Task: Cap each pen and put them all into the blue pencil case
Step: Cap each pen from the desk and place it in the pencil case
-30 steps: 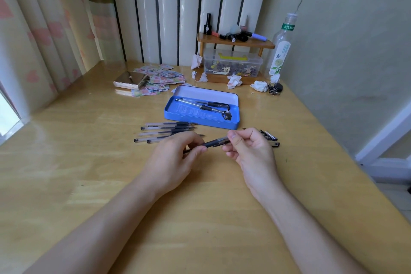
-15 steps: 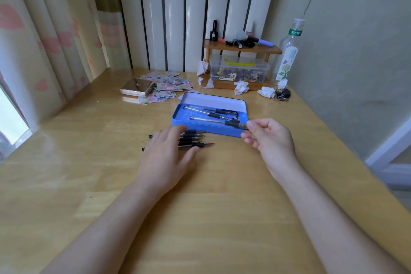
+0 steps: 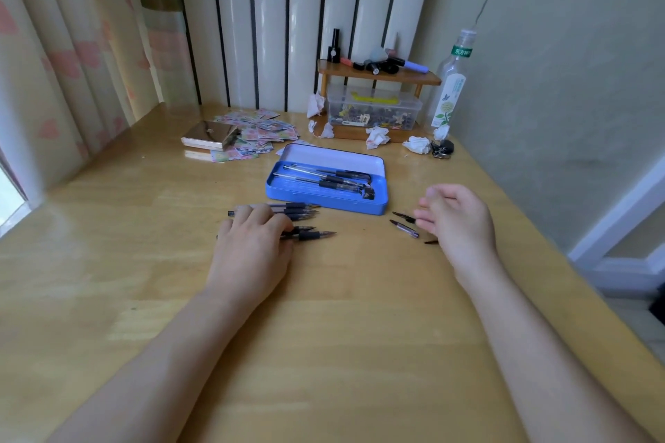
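Neither grip has closed on anything as seen from the head camera. Left hand (image 3: 252, 255) lies palm down on the bench (image 3: 342, 352), fingers spread flat over the barrels of the loose uncapped pens (image 3: 306, 223), touching them but with nothing pinched; I cannot tell whether a finger has curled under one. Those pens lie side by side, tips pointing toward 3 o'clock, and poke out from beneath the fingertips. Right hand (image 3: 453, 223) hovers with its fingers loosely extended and nothing in it. Just off its fingertips, at its 9 o'clock, lie the loose pen caps (image 3: 405, 228), small dark pieces on the wood; one more peeks from under the edge of the palm.

Between the two hands and farther away, at 12 o'clock from the gap, sits the blue pencil case (image 3: 324, 196), lid swung up at the back. Inside it capped pens (image 3: 331, 180) lie lengthwise, caps toward 3 o'clock. From the left hand the case is at about 1 o'clock, near; from the right hand it is at about 10 o'clock, near as well.

Beyond the case, at the bench's far edge, stands a small wooden shelf (image 3: 378, 74) with a clear plastic box (image 3: 374, 111) under it, crumpled tissues (image 3: 378, 136) about, and a clear bottle (image 3: 449, 90) beside the wall. A compact gold box (image 3: 210, 135) rests on scattered printed papers (image 3: 266, 129) at 11 o'clock.
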